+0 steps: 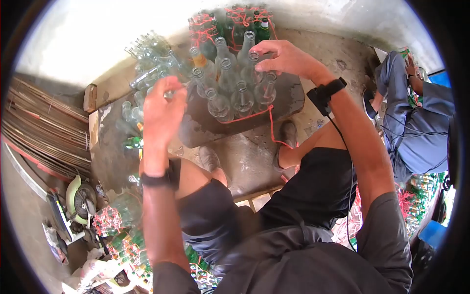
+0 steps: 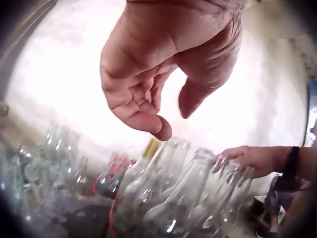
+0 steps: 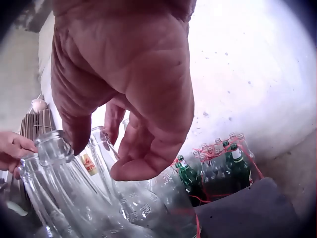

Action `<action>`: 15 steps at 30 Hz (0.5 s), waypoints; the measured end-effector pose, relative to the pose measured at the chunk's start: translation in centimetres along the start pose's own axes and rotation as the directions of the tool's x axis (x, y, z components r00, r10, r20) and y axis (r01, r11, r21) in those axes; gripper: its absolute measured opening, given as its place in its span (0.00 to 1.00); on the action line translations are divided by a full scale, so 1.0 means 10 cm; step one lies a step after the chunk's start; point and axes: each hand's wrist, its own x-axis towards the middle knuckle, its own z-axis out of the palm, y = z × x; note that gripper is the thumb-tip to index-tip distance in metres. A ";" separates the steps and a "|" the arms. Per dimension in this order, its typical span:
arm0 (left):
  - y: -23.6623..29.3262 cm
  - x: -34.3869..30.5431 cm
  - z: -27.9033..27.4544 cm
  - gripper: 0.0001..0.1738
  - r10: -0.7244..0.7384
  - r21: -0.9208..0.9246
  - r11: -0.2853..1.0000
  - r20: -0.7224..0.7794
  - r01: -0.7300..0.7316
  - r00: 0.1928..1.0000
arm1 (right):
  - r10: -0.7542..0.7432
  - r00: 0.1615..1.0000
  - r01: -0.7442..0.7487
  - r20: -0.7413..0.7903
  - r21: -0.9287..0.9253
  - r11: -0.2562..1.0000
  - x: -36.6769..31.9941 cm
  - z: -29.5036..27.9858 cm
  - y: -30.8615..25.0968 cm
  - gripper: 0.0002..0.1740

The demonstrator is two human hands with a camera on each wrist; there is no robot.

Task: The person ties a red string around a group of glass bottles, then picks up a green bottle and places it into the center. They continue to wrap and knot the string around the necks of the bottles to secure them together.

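Note:
Clear glass bottles (image 1: 242,101) stand upright in a tight group on a dark slab (image 1: 196,130), with red string around their lower part. One has a yellow label (image 3: 89,164). My left hand (image 1: 165,108) is in the air just left of the group; in the left wrist view its fingers (image 2: 143,121) bend loosely, thumb apart, holding nothing. My right hand (image 1: 291,60) is over the right side of the group. In the right wrist view its thumb and bent fingers (image 3: 141,168) are spread about the bottle necks, with a gap between them; a firm grip is not visible.
Green and clear bottles tied with red string (image 1: 235,29) stand behind. More clear bottles (image 1: 152,63) lie and stand at the left. String (image 1: 272,128) trails beside my shoe (image 1: 288,137). Stacked strips (image 1: 46,127) and a wheel (image 1: 82,200) are far left; another person (image 1: 416,117) is at right.

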 end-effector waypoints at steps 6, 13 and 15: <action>-0.36 0.45 0.24 0.33 0.010 0.022 1.000 0.264 -0.016 0.964 | -0.133 0.984 0.150 0.118 -0.146 0.978 0.25 0.11 0.17 0.27; -0.47 0.66 0.51 0.27 -0.052 0.041 0.998 0.266 0.043 0.963 | -0.034 0.990 0.046 0.137 -0.090 0.995 0.34 0.18 0.32 0.26; -0.58 0.70 0.61 0.22 0.023 0.005 1.000 0.233 -0.025 0.972 | -0.073 0.987 0.089 0.144 -0.103 0.991 0.35 0.19 0.34 0.27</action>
